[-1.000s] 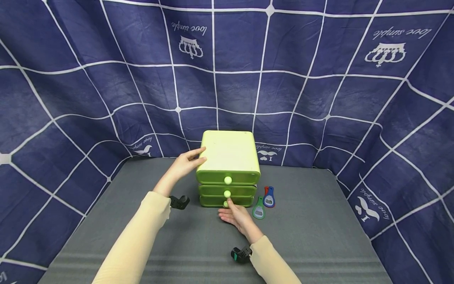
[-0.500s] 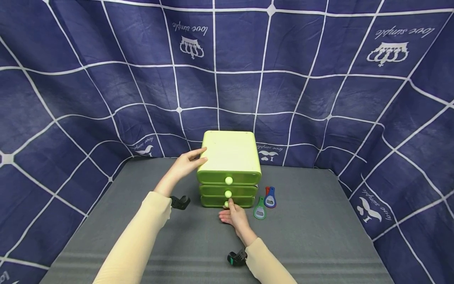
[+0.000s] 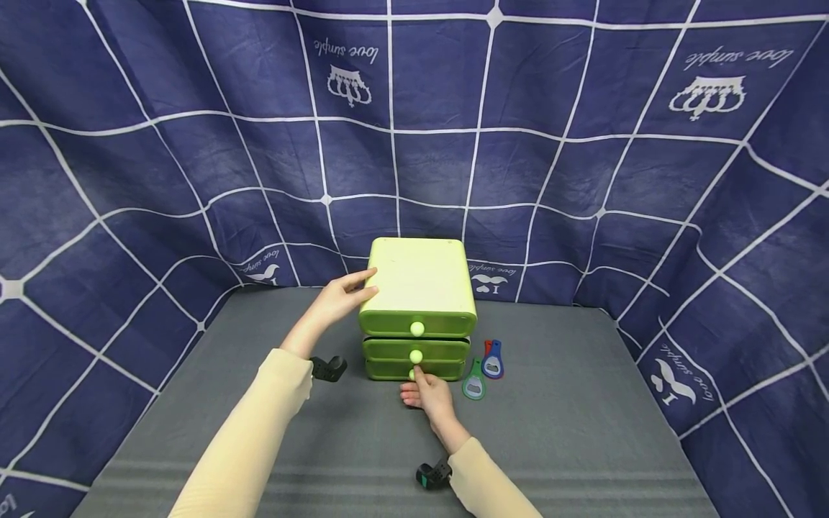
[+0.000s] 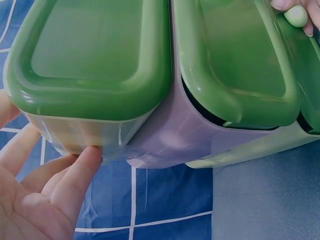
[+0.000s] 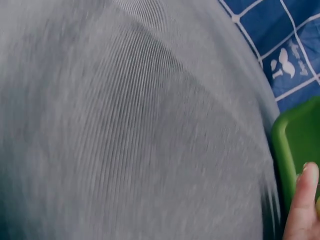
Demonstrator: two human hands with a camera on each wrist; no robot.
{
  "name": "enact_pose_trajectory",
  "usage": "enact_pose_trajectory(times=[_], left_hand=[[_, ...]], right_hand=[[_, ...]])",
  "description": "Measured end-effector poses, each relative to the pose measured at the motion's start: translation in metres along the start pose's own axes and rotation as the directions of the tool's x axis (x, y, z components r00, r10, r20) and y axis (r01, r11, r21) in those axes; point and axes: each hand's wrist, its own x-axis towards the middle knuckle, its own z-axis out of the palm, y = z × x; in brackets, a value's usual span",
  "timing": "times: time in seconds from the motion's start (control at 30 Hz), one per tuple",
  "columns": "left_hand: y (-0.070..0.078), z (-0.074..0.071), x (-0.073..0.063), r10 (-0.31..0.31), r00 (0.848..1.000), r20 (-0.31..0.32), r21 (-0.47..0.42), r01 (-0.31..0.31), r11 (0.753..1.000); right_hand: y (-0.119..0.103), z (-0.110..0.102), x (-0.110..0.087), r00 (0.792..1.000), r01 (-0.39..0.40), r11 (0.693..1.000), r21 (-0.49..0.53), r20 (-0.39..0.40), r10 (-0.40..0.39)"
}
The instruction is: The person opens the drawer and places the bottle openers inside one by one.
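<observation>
Green drawer unit [image 3: 419, 277] at mid-table, towards the far side. Left hand [image 3: 333, 301] spread, fingers resting along its left edge, gripping nothing. Right hand [image 3: 432, 397] at the near front, thumb and fingers apparently pinching the bottom knob [image 4: 296, 16]; contact partly hidden. Just right: green opener [image 3: 474, 387], blue opener [image 3: 493, 362].
</observation>
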Motion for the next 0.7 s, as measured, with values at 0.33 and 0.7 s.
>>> enact_pose_trajectory(times=[0.33,0.7], left_hand=[[0.001,0.000,-0.001,-0.003,1.000,-0.006,0.004,0.003,1.000],[0.002,0.000,-0.002,0.001,1.000,-0.007,0.021,-0.001,1.000]], right_hand=[[-0.005,0.011,-0.005,0.985,0.032,0.959,0.281,-0.171,0.018],[-0.001,0.016,-0.013,0.981,0.052,0.964,0.262,-0.191,-0.001]])
